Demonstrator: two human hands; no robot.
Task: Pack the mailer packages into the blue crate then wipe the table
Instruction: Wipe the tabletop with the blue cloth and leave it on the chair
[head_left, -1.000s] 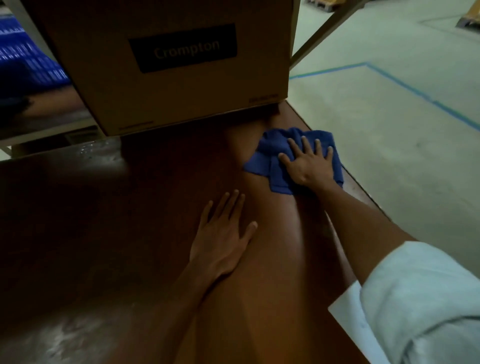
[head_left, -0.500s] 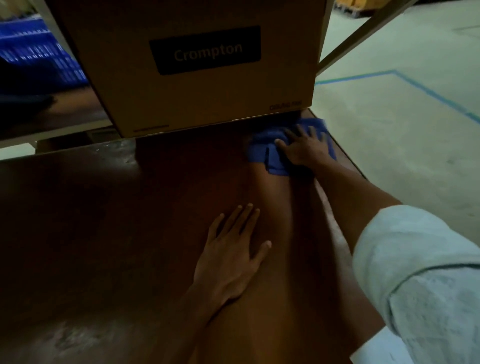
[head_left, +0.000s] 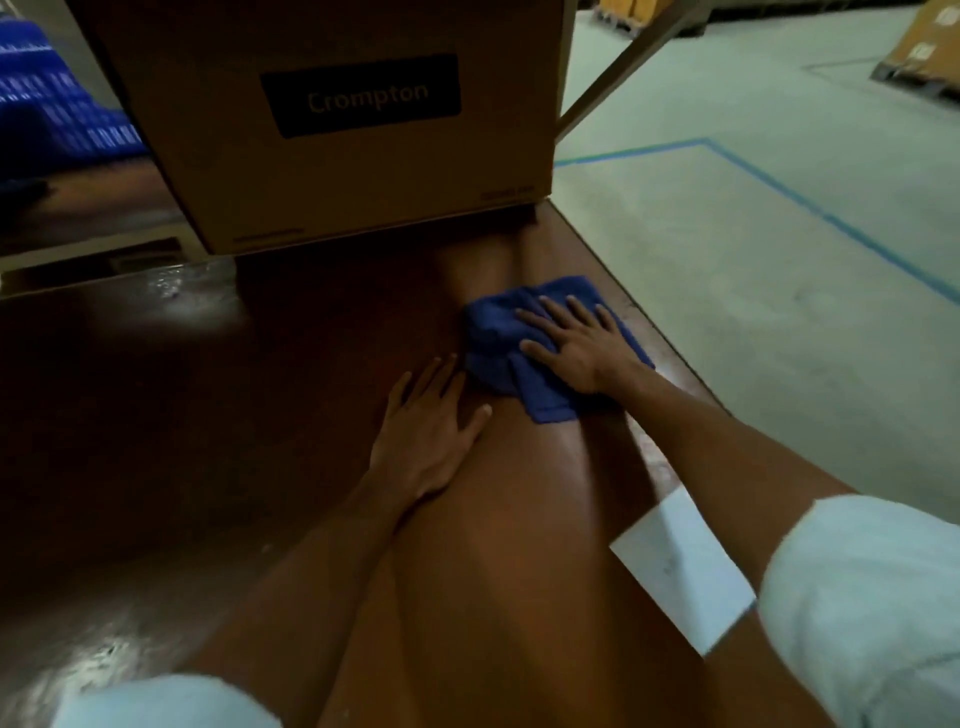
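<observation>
In the head view, the right hand (head_left: 576, 348) lies flat on the blue cloth (head_left: 493, 338). Its fingers are straight and spread, pressing the cloth onto the brown table (head_left: 260, 441) rather than gripping it. The cloth bunches out past the fingertips and on the thumb side, with a fold trailing below the wrist. The left hand (head_left: 423, 434) rests palm down on bare wood with straight fingers and holds nothing. Its fingertips sit just beside the cloth's near edge; whether they touch it I cannot tell.

Half a second ago the cloth was pushed up against the foot of the cardboard box (head_left: 363, 156). Now it has been drawn back, leaving a strip of bare table between the right fingertips and the box. A second ago it sat about where it is now, so this looks like one out-and-back stroke along the right edge. The left hand has stayed planted.

That suggests the wiping stage is underway. No mailers show on the table. The blue crate (head_left: 47, 104) stands well beyond the left fingertips, left of the box, too blurred to show its contents. The wide dark stretch left of the left hand probably still needs a pass.
</observation>
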